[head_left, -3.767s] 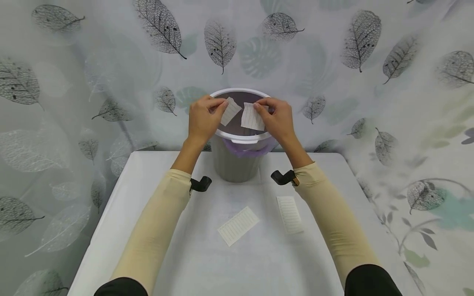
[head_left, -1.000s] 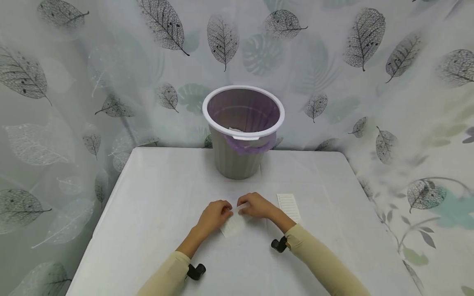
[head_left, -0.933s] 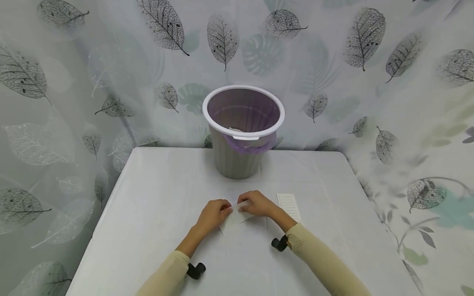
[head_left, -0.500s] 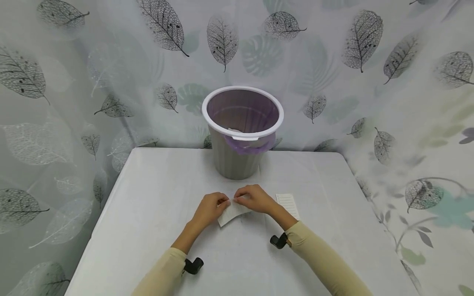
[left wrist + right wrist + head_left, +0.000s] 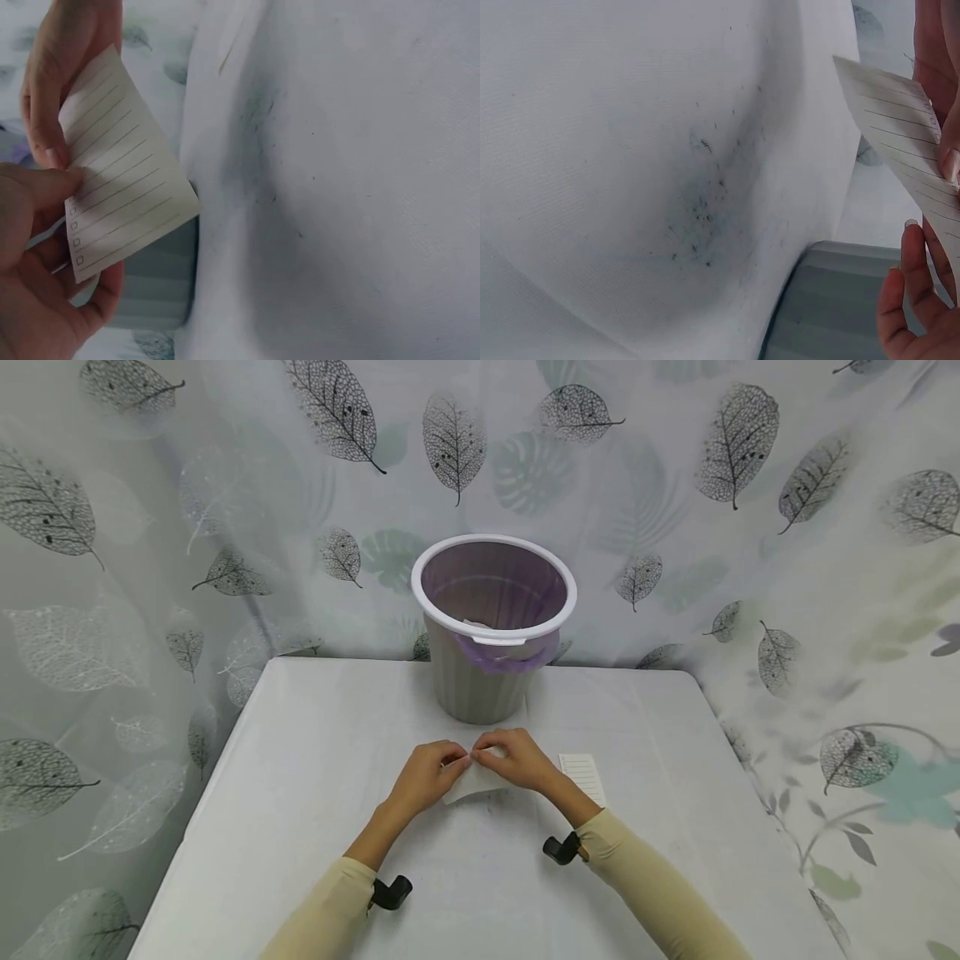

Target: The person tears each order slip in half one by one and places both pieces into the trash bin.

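Note:
Both hands pinch one small lined sheet of paper point(image 5: 124, 172) along its upper edge, thumbs close together near the middle. The left hand point(image 5: 423, 777) grips from the left side, the right hand point(image 5: 517, 762) from the right. Printed lines and a column of tiny checkboxes show on the sheet in the left wrist view. Its lower part hangs tilted over the table. In the right wrist view the same paper point(image 5: 900, 127) looks bent, and part of it falls outside the frame. A second lined sheet point(image 5: 582, 777) lies flat beside the right hand, partly covered by the right forearm.
A grey trash bin point(image 5: 480, 685) with a white rim and purple liner stands at the table's back, just beyond the hands. A scrap of white paper point(image 5: 477, 624) shows inside it. A leaf-patterned curtain point(image 5: 300, 527) hangs behind the white table point(image 5: 315, 735).
Earlier, both hands held torn paper pieces over the bin; those are gone from the hands. The hands then took the sheet from the table and have raised it slightly, moving toward the bin.

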Demonstrator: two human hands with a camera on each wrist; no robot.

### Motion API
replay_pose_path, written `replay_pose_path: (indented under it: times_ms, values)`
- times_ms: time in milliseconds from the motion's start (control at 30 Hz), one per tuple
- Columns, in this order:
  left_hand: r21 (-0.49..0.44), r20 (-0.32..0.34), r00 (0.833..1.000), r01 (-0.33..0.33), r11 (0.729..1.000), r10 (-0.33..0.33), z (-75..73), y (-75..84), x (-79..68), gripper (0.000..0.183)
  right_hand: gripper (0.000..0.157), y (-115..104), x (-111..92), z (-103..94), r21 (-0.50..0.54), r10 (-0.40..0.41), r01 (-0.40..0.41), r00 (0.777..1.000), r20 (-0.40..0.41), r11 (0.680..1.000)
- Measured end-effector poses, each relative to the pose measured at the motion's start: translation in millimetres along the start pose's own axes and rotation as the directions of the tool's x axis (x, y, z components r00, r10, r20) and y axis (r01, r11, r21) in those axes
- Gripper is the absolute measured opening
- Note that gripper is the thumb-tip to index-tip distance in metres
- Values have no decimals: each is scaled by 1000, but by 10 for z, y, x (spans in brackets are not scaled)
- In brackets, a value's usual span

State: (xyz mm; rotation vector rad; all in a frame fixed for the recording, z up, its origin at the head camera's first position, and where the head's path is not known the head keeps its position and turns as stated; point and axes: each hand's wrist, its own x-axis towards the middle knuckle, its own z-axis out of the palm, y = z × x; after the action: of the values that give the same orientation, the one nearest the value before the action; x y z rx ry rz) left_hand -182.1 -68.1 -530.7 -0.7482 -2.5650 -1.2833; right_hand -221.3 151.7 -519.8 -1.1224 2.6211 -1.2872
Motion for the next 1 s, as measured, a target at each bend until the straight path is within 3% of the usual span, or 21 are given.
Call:
replay_pose_path:
  times_ms: [333,633,1000]
  values:
    - [23,-21,996,-88,996,89,-75,72,55,5,9,-52,7,4,23,-4,5,999,-51,1000]
    - [-1,-120,972,-206,979,204,-102,97,65,6,8,-123,11,-17,64,-9,14,996,-91,998]
    - [23,-150,961,-231,973,232,-91,119,68,7,8,-156,-7,-17,123,44,-30,992,-116,992]
